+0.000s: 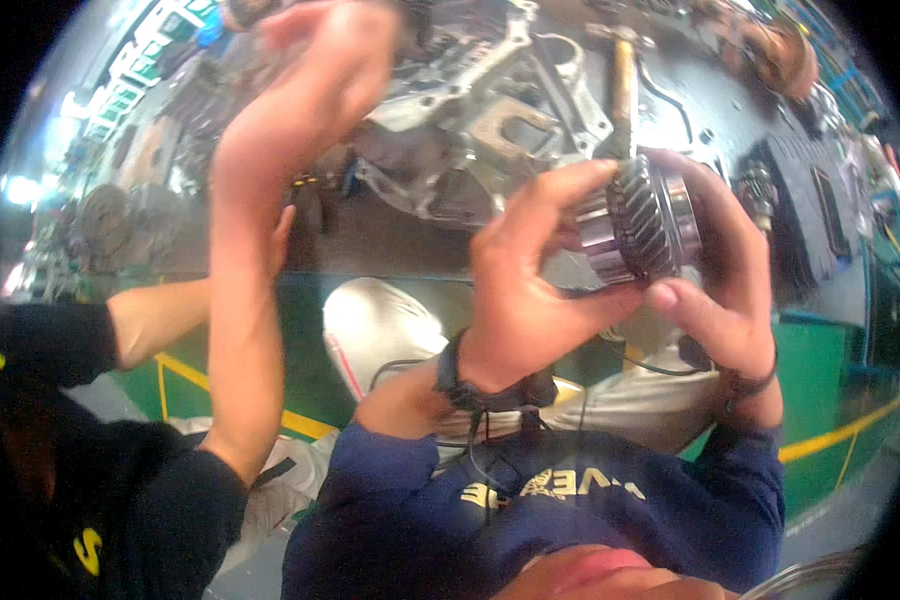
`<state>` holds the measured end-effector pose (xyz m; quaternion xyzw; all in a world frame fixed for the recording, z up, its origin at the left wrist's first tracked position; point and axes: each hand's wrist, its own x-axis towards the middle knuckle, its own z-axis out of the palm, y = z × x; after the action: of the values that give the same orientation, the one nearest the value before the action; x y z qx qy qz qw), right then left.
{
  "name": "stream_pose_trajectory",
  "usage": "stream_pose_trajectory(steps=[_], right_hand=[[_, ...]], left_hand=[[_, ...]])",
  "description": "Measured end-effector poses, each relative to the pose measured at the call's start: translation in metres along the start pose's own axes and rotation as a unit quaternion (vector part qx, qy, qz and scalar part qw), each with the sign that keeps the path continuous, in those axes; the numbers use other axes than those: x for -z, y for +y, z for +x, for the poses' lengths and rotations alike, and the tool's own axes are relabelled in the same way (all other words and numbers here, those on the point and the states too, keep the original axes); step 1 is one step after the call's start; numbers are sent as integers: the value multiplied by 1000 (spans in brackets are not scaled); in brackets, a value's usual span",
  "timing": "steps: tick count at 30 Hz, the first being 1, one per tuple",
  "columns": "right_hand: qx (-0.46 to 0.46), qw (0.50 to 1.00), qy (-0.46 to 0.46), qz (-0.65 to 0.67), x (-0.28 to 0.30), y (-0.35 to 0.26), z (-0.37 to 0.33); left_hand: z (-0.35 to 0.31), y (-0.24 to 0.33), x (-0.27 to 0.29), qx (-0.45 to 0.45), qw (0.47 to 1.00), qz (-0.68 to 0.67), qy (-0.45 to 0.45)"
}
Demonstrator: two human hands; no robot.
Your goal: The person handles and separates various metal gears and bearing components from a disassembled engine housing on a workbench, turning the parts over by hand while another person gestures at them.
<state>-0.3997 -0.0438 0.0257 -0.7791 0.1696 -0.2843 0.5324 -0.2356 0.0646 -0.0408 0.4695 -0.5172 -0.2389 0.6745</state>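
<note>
My two hands hold a shiny metal helical gear [642, 222] with smooth round collars, raised above the near part of the workbench. My left hand [520, 275] curls round its left side, with fingertips on top and the thumb underneath. On the right side, my right hand [732, 270] grips it with the thumb at the lower edge; some of its fingers are hidden behind the gear. A dark band circles each of my wrists.
Metal castings and brackets [510, 130] cover the workbench [400, 250]. A hammer-like tool's wooden handle [623, 85] lies beyond the gear. To the right are a small gear shaft [757, 190] and a black case [802, 215]. A co-worker's blurred arm [255, 230] reaches over the bench at left.
</note>
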Motion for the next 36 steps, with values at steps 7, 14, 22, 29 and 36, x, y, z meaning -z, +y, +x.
stream_pose_trajectory(steps=[7,14,22,29,36], right_hand=[[-105,922,-40,371,-15,47,-7],[-192,819,-45,538,-32,65,-17],[-192,848,-49,491,-31,62,-18],[-49,953,-22,297,-17,46,-13],[-9,984,-17,176,-12,42,-12]], left_hand=[[10,16,5,-153,958,237,61],[14,9,10,-172,945,273,61],[11,10,12,-140,959,243,31],[9,1,13,-96,988,110,-57],[4,-6,3,-71,997,38,15]])
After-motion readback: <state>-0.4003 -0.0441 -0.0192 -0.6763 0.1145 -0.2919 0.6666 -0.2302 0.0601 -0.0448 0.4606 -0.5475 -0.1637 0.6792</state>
